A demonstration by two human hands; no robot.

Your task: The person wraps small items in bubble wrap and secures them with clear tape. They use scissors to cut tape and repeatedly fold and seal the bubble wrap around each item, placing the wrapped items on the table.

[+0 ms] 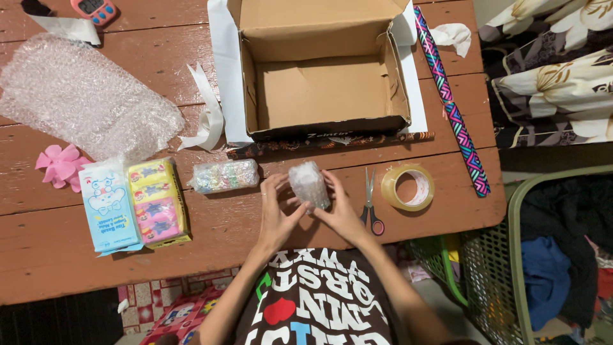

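**Wrapping a small bundle at the table edge**

Holding a bubble-wrapped bundle (309,185) between them, the left hand (276,214) and right hand (341,214) press against its sides, fingers curled onto the wrap, near the front edge of the wooden table (211,236). At 3 o'clock from the bundle lie scissors (371,203), then a roll of clear tape (408,187). At 9 o'clock rests a second wrapped packet (225,176), and beyond it a yellow multipack (158,201) and a blue tissue pack (108,206). At 12 o'clock stands an open cardboard box (322,70). A bubble wrap sheet (83,96) lies at 10 o'clock.
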